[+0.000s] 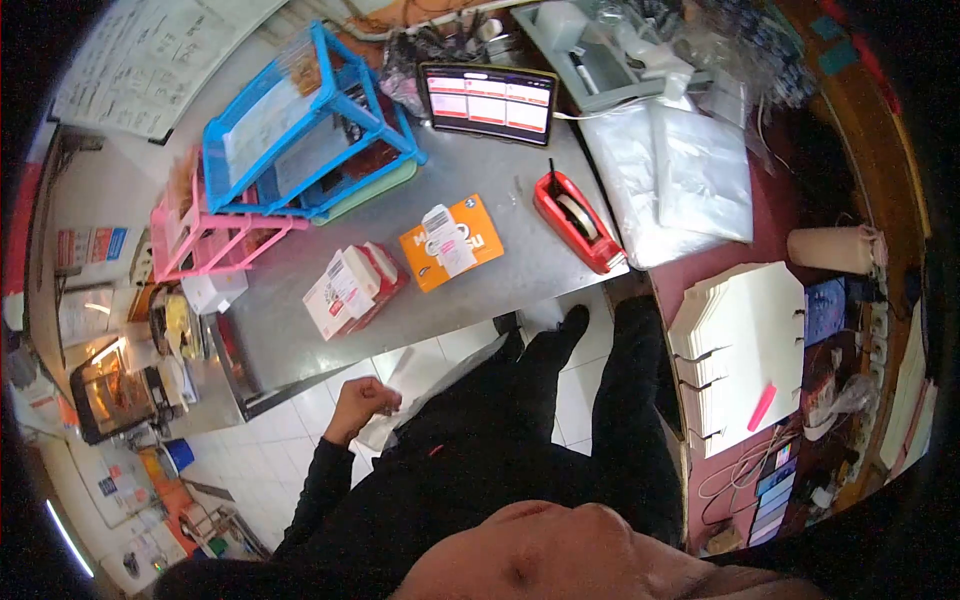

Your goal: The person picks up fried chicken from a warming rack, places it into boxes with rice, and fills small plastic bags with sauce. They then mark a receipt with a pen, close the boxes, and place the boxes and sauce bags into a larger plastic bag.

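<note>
My left hand (365,407) is low at the left of my body, below the front edge of the metal table. Its fingers are curled closed; whether anything is between them is hidden. Right beside it, a pale translucent plastic sheet or bag (447,385) lies along my dark clothing. My right hand does not show. Ahead on the table are a white and red box (343,296) with a label and an orange packet (478,240) with a label on it. A red tape dispenser (577,222) stands to their right.
A tablet (488,103) stands at the back. Blue trays (320,130) and a pink rack (205,235) are left. Clear plastic bags (700,170) lie right, near stacked cream card sheets (740,340) bearing a pink marker (762,408). The metal table's front edge (420,330) is before me.
</note>
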Action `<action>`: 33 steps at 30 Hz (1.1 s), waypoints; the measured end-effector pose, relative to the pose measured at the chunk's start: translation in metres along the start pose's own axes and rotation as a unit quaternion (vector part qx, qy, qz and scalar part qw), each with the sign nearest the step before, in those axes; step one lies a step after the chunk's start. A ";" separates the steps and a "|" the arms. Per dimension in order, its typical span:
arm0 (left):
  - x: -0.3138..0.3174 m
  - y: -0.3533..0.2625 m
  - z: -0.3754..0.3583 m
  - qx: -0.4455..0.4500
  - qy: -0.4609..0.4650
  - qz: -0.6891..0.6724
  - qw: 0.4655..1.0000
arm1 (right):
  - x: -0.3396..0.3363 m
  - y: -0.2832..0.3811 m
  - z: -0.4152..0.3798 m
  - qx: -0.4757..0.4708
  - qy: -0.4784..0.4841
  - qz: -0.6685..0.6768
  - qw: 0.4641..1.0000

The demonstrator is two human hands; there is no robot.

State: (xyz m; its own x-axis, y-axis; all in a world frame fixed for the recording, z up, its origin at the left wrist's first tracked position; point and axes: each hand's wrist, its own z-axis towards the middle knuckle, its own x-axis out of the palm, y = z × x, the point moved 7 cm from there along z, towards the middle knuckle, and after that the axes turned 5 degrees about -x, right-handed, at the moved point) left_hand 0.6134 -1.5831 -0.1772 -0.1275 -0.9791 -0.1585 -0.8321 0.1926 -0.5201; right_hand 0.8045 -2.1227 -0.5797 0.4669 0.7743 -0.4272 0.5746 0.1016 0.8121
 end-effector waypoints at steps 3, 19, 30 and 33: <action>0.008 0.005 0.005 -0.028 -0.051 -0.171 0.984 | 0.009 -0.019 -0.018 -0.066 0.074 -0.090 0.991; 0.143 -0.085 0.037 0.063 0.276 -0.380 0.880 | -0.123 0.051 -0.316 0.092 0.667 0.008 0.739; 0.200 -0.174 0.030 0.132 0.307 -0.380 0.863 | -0.109 0.396 -0.353 -0.295 0.366 -0.002 0.883; 0.217 -0.185 0.026 0.124 0.322 -0.424 0.837 | -0.102 0.415 -0.376 -0.316 0.361 -0.005 0.877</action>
State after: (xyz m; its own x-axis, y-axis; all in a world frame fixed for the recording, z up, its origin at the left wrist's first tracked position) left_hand 0.7535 -1.8296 -0.1377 0.1221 -0.5870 0.8003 -0.6436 -0.6607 -0.3864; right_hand 0.7420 -1.9244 -0.0498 -0.2141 0.9421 -0.2580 -0.0179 0.2603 0.9654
